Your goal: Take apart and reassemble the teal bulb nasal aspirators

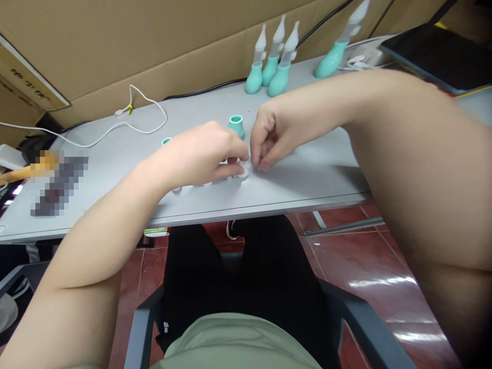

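Observation:
Low over the desk, my left hand (215,154) pinches a small white round part (243,174) between thumb and fingers. Just right of it my right hand (271,138) is closed, fingertips together close to that part; what they hold, if anything, is hidden. Behind the hands stands a teal rubber bulb (236,128) with an open top. The rim of another teal bulb (166,140) shows past my left wrist. Several small white pieces (177,189) lie partly hidden under my left hand and forearm.
Three assembled teal bulb nasal aspirators (279,79) stand at the back, and another aspirator (331,60) leans farther right. A white cable (111,131) curls at the left. A dark flat device (442,54) lies at the back right. A cardboard wall (154,46) borders the desk (300,184).

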